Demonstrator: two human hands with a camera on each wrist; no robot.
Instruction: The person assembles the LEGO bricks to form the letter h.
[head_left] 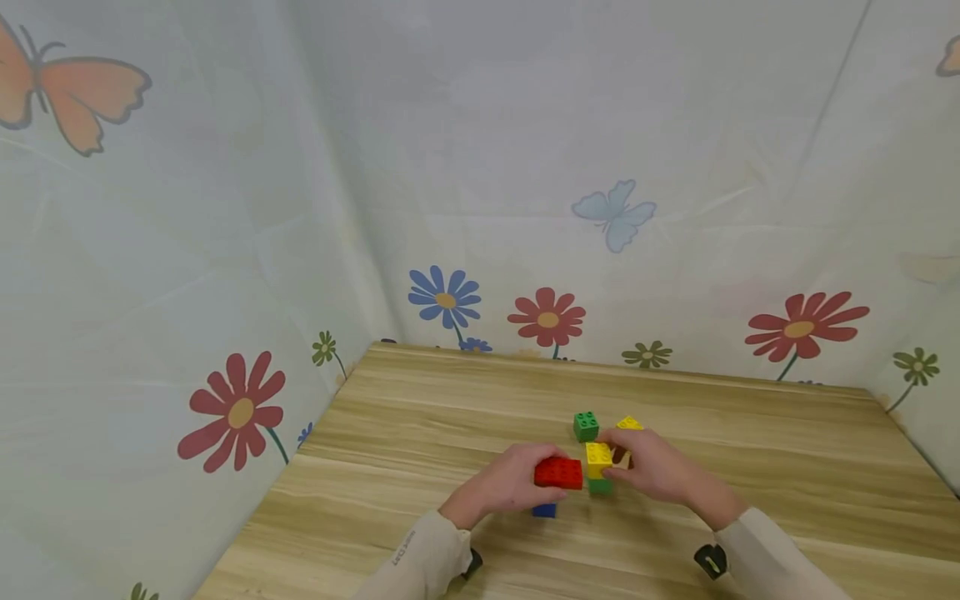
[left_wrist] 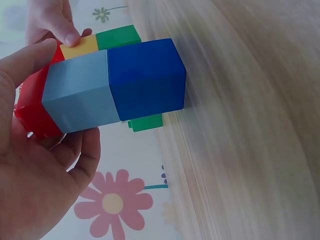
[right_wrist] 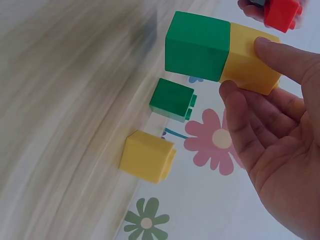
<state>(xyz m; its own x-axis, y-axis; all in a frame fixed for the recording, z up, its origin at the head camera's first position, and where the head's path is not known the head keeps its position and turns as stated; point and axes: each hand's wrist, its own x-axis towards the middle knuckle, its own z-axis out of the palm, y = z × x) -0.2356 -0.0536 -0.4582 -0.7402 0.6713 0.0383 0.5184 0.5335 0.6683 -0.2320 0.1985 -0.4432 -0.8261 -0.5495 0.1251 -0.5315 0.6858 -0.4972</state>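
My left hand (head_left: 506, 483) grips a long red toy building brick (head_left: 558, 473) on top of a stack. Below the red brick, the left wrist view shows a light blue brick (left_wrist: 80, 95) and then a dark blue brick (left_wrist: 147, 80) at the bottom. Just to the right, my right hand (head_left: 656, 471) pinches a yellow brick (head_left: 598, 454) between thumb and fingers. A green brick (right_wrist: 197, 45) is joined under this yellow one. The two stacks stand upright side by side, with the red brick's right end close to the yellow brick.
Behind the stacks, a loose green brick (head_left: 586, 426) sits on the wooden table (head_left: 420, 400). Another yellow brick (right_wrist: 145, 156) stands to its right, partly behind my right hand in the head view. A white curtain (head_left: 480, 167) printed with flowers and butterflies surrounds the table's back and left.
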